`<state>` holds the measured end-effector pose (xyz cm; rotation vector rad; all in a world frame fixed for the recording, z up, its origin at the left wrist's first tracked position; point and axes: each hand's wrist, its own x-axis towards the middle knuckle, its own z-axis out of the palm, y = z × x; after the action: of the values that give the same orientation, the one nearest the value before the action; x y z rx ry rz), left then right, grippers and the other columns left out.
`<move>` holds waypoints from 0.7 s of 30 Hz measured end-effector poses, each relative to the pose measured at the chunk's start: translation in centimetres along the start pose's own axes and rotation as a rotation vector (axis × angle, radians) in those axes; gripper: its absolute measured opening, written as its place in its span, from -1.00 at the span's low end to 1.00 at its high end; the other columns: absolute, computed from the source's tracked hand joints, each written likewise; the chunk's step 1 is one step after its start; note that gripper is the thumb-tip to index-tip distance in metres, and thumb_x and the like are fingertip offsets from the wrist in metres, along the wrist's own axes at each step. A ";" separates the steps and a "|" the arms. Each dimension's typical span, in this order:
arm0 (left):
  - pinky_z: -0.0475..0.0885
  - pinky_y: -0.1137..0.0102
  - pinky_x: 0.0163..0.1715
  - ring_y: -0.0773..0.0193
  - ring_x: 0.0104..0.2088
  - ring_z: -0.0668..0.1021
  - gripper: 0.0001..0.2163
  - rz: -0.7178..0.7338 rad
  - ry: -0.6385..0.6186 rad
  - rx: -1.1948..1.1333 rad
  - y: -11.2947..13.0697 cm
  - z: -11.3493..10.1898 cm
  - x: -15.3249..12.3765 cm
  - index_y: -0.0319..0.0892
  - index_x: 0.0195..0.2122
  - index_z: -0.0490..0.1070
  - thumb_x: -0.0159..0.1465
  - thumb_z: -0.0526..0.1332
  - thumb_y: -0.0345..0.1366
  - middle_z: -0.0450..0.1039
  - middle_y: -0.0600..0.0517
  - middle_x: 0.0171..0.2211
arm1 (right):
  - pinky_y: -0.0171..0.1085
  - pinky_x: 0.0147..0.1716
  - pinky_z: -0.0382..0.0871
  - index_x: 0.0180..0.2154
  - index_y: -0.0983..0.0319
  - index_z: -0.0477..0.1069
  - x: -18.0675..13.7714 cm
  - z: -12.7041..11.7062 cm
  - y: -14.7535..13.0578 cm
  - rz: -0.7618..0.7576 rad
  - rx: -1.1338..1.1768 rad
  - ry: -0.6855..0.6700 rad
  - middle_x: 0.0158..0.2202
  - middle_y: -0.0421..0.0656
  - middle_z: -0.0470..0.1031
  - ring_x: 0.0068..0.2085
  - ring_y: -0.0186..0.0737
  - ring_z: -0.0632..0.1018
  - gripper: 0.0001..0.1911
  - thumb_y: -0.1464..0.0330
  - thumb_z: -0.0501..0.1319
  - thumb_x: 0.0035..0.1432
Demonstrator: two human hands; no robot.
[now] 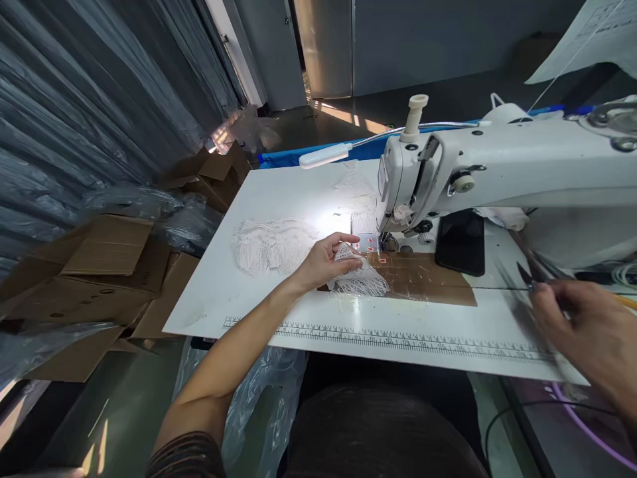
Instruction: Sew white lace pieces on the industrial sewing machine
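At the white table's (223, 292) near right edge, the blurred right hand (592, 332) grips dark pointed snips (528, 273). Farther in, the left hand (326, 262) pinches a small white fringed lace piece (357, 280) beside the white sewing machine's (497, 166) needle. It looks light, limp and easily snagged, so it is probably best held by its woven edge.

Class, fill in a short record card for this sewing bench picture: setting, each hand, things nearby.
Setting: white flat table, white industrial sewing machine on it.
Left hand: pinches a small white lace piece on the table, by the machine.
Right hand: blurred, holds dark pointed scissors at the right.
Nearby: heap of white fringed lace on the table; brown cardboard boxes on the floor, left.
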<state>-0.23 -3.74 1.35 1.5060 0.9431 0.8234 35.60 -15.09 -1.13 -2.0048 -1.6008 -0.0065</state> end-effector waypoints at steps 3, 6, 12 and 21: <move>0.44 0.47 -0.38 0.37 -0.35 0.52 -0.60 0.003 -0.013 -0.015 0.3 0.2 -0.2 -0.23 -0.04 0.41 0.11 0.41 -0.29 0.46 0.02 -0.27 | -0.19 -0.53 0.32 -0.29 0.10 0.36 -1.0 0.8 -4.1 0.161 0.398 -0.196 -0.51 -0.10 0.48 -0.54 -0.14 0.47 -0.62 -0.05 0.05 0.22; 0.41 0.48 -0.38 0.41 -0.38 0.48 -0.61 0.007 0.014 -0.018 0.3 0.5 -0.6 -0.22 -0.02 0.40 0.14 0.39 -0.28 0.43 0.02 -0.23 | -0.26 -0.55 0.30 -0.24 0.19 0.34 -1.4 3.0 -8.8 -0.012 0.512 -0.231 -0.51 -0.15 0.44 -0.56 -0.23 0.43 -0.61 0.00 0.03 0.27; 0.46 0.43 -0.28 0.31 -0.29 0.55 -0.53 -0.034 0.092 -0.095 0.5 1.0 -1.1 -0.24 0.05 0.34 0.15 0.40 -0.25 0.52 -0.03 -0.27 | -0.28 -0.39 0.30 -0.14 0.17 0.47 -0.6 6.4 -14.8 -0.166 0.444 -0.312 -0.29 -0.12 0.58 -0.31 -0.14 0.57 -0.53 0.09 -0.13 0.38; 0.40 0.50 -0.49 0.38 -0.51 0.52 -0.47 -0.118 0.184 -0.134 0.5 1.3 -1.3 -0.25 0.01 0.35 0.06 0.47 -0.22 0.53 0.07 -0.47 | -0.28 -0.48 0.03 -0.35 0.24 0.47 -0.5 7.9 -16.6 -0.265 0.206 -0.130 -0.37 -0.07 0.55 -0.43 -0.22 0.49 -0.38 0.01 -0.18 0.39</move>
<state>0.40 -5.45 1.67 1.2632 1.0798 0.9322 17.88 -10.12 -0.89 -1.6569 -1.8578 0.1837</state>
